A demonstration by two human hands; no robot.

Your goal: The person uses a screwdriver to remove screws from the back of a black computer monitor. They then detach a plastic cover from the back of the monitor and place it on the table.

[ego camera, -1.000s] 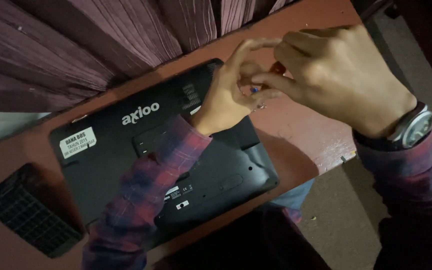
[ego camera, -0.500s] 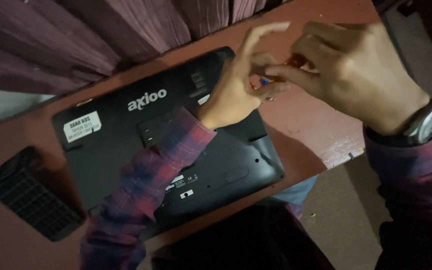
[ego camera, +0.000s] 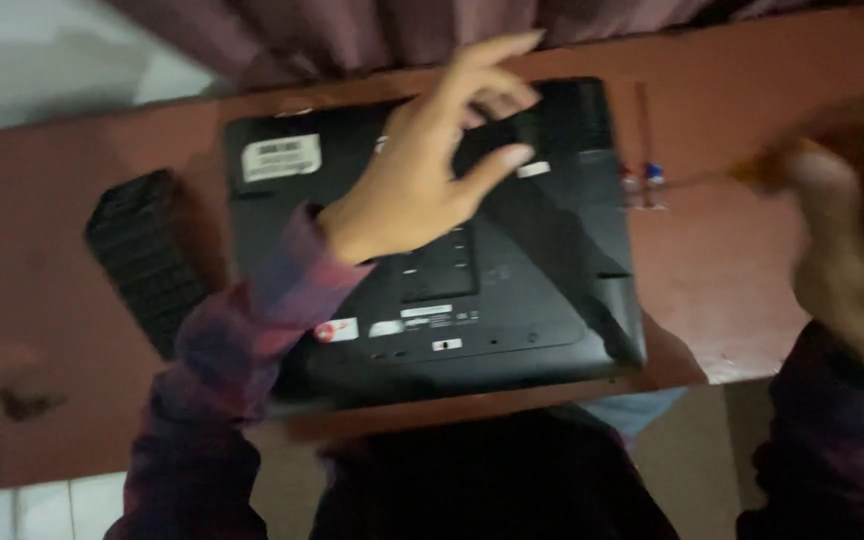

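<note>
Both hands hang above a reddish-brown desk [ego camera: 72, 400]. Left hand [ego camera: 422, 180] is spread loose over the upturned underside of a black laptop [ego camera: 542, 290], fingers fanned and grasping nothing; whether the palm touches the casing I cannot tell. Right hand [ego camera: 842, 250] is off to the right edge of the view, heavily blurred, clear of the laptop; something orange shows at its fingertips, yet whether it grips that or is merely curled cannot be told. The laptop lies bottom side up in the middle of the desk, its near edge overhanging the front edge a little, with a white sticker [ego camera: 282, 157] near its far left corner and small labels along the near side. Just left of it lies a black ribbed block [ego camera: 142, 255], apart from the casing. On the bare desk between laptop and right hand sit two tiny items, one reddish [ego camera: 630, 181], one blue [ego camera: 655, 174]. Maroon curtain folds [ego camera: 372, 30] hang behind the desk
</note>
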